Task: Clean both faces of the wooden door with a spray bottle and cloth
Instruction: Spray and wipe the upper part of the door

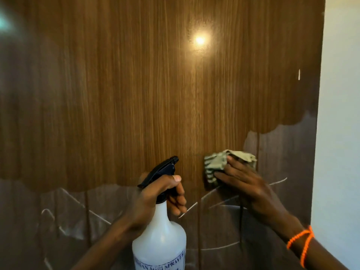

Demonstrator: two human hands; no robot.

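Door (136,94): we note its lower part dull and chalk-marked.
Left hand (155,199): grip clamped around spray bottle (159,236) neck.
Right hand (245,184): grip pressing cloth (218,164) against door.

**Count of things at the door**

One wooden door (155,84) fills the view. Before it are two hands: the left hand (155,193) and the right hand (243,184). One spray bottle (159,236), one cloth (224,164), and one orange string band (301,241) on the right wrist.
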